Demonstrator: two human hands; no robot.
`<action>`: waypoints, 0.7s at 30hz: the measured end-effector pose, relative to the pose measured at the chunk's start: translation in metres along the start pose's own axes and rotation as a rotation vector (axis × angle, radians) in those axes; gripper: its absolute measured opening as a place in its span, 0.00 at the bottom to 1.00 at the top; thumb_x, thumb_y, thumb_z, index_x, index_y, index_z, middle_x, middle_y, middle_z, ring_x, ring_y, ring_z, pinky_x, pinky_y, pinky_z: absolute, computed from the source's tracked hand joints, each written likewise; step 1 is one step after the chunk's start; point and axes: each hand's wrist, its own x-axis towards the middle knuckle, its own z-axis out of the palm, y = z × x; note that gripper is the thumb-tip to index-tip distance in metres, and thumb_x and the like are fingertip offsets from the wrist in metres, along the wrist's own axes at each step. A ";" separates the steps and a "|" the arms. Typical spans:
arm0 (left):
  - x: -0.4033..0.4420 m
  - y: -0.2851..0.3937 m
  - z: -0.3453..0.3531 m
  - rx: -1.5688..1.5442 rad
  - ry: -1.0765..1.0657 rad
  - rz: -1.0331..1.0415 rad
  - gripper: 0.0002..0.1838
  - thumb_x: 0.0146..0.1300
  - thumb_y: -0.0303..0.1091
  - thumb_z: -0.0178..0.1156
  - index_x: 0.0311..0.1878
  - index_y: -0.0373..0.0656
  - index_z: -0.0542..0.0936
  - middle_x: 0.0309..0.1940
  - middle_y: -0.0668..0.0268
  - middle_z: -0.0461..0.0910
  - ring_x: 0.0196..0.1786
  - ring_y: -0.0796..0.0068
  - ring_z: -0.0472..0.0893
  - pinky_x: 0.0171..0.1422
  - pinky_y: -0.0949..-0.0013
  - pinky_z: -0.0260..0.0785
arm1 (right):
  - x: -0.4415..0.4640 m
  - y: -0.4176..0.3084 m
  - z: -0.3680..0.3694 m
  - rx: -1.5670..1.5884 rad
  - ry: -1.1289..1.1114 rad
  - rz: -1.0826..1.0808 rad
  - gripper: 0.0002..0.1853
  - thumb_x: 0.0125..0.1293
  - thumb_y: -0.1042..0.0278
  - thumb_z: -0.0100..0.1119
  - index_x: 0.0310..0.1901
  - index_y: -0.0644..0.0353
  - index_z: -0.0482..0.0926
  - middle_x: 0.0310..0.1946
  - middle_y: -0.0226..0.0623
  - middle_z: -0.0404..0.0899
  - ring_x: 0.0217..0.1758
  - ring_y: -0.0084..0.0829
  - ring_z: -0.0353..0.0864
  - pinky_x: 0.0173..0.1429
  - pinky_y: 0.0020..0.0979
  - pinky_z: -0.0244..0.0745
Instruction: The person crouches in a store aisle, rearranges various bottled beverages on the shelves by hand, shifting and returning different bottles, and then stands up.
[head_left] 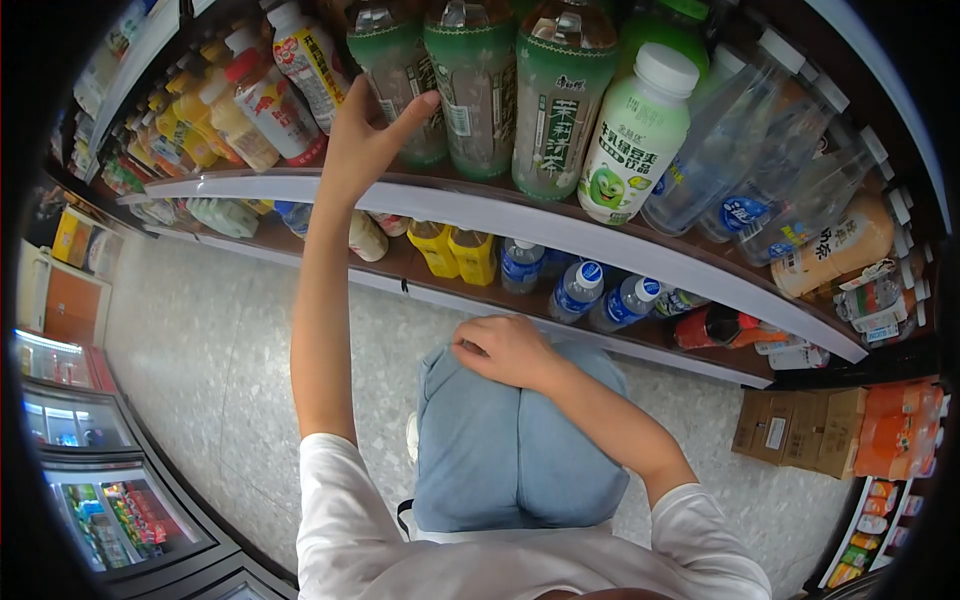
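Observation:
My left hand [372, 135] is against the lower part of a green-labelled tea bottle [395, 75] at the left of a row, its thumb stretched across the front and its fingers along the left side, spread apart. Two similar bottles, a middle one [472, 95] and a right one [562, 110], stand beside it. To their right is a pale green bottle with a white cap [640, 135]. My right hand [503, 350] lies on my knee, its fingers curled together with nothing visible in them.
A white shelf edge [560, 225] curves below the bottles. Clear bottles [735, 150] stand at the right, yellow and red-capped ones at the left. The lower shelf holds blue-labelled water bottles [578, 290] and yellow packs [450, 252]. Cardboard boxes [800, 428] and glass-fronted coolers [125, 510] flank the floor.

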 end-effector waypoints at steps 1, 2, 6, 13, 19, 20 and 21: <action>-0.002 -0.002 0.002 -0.073 -0.013 -0.023 0.28 0.55 0.41 0.71 0.52 0.33 0.73 0.43 0.60 0.82 0.45 0.76 0.80 0.50 0.71 0.72 | 0.000 0.000 -0.001 0.004 -0.009 0.004 0.07 0.59 0.65 0.58 0.31 0.58 0.78 0.28 0.37 0.81 0.32 0.41 0.81 0.36 0.39 0.75; -0.006 -0.005 0.001 -0.040 -0.016 -0.016 0.26 0.55 0.39 0.71 0.51 0.34 0.72 0.43 0.59 0.82 0.45 0.77 0.80 0.49 0.71 0.72 | -0.001 -0.001 -0.001 0.007 -0.018 0.007 0.07 0.59 0.65 0.58 0.31 0.58 0.78 0.28 0.36 0.81 0.32 0.41 0.81 0.36 0.39 0.75; -0.012 -0.020 0.005 -0.031 -0.011 0.001 0.27 0.55 0.39 0.71 0.51 0.34 0.72 0.43 0.59 0.82 0.45 0.77 0.80 0.49 0.72 0.72 | 0.000 -0.003 -0.003 0.006 -0.020 0.013 0.07 0.59 0.65 0.58 0.31 0.58 0.78 0.28 0.37 0.81 0.32 0.41 0.81 0.36 0.40 0.75; -0.017 -0.009 0.010 0.013 0.097 0.058 0.31 0.53 0.37 0.72 0.56 0.31 0.69 0.43 0.56 0.83 0.44 0.74 0.82 0.49 0.71 0.74 | 0.001 -0.001 -0.001 0.000 -0.036 0.029 0.07 0.59 0.64 0.58 0.31 0.58 0.79 0.28 0.37 0.82 0.32 0.41 0.82 0.36 0.39 0.75; -0.021 -0.003 0.014 0.128 0.193 0.038 0.34 0.51 0.36 0.72 0.58 0.31 0.68 0.43 0.53 0.83 0.44 0.68 0.84 0.48 0.68 0.76 | 0.001 -0.008 -0.007 -0.051 0.171 -0.064 0.05 0.58 0.66 0.60 0.33 0.57 0.80 0.32 0.34 0.82 0.32 0.39 0.82 0.36 0.37 0.76; -0.022 -0.004 0.014 0.143 0.227 0.046 0.34 0.51 0.37 0.71 0.58 0.30 0.68 0.42 0.53 0.83 0.44 0.67 0.84 0.47 0.67 0.76 | 0.003 -0.010 -0.012 -0.106 0.344 -0.165 0.04 0.56 0.68 0.62 0.33 0.56 0.80 0.33 0.33 0.82 0.31 0.37 0.82 0.35 0.35 0.76; -0.021 -0.007 0.013 0.147 0.233 0.047 0.34 0.51 0.37 0.71 0.58 0.30 0.68 0.42 0.53 0.83 0.44 0.67 0.84 0.47 0.67 0.76 | 0.006 -0.020 -0.026 -0.155 0.464 -0.197 0.05 0.54 0.71 0.64 0.34 0.55 0.80 0.34 0.32 0.81 0.31 0.36 0.82 0.35 0.33 0.77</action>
